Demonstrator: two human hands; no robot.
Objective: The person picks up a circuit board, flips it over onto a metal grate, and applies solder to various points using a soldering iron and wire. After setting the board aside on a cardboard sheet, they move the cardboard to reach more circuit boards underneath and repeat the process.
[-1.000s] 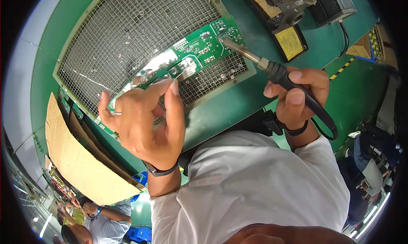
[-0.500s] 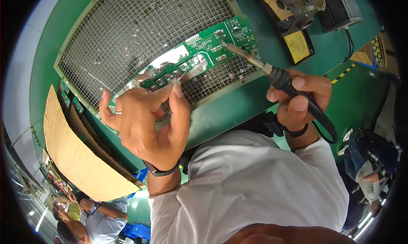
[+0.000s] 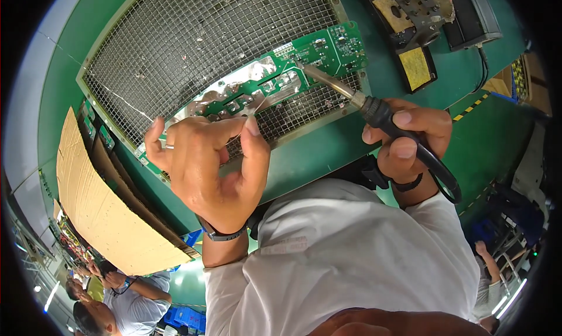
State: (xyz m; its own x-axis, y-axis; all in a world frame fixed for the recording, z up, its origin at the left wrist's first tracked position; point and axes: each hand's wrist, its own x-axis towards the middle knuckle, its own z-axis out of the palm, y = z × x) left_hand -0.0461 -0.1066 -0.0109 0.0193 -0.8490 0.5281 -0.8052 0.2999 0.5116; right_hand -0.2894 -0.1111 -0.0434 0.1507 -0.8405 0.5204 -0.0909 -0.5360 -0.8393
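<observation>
A long green circuit board (image 3: 275,78) lies on a metal mesh grille (image 3: 193,37). My right hand (image 3: 407,140) grips a black-handled soldering iron (image 3: 351,99), its metal tip touching the board near the middle. My left hand (image 3: 205,163) pinches a thin solder wire (image 3: 257,105) between thumb and forefinger, the wire's end reaching the board close to the iron tip. A dark band sits on each wrist.
A soldering iron stand with a yellow sponge (image 3: 415,67) and a black unit (image 3: 468,14) stand at the upper right on the green bench (image 3: 316,154). A cardboard box (image 3: 99,201) of boards sits at the left. Other people (image 3: 111,301) work at the lower left.
The board and both hands now sit a little lower in the picture. The iron tip has come onto the board's middle, and my left hand has brought the solder wire closer to it.
</observation>
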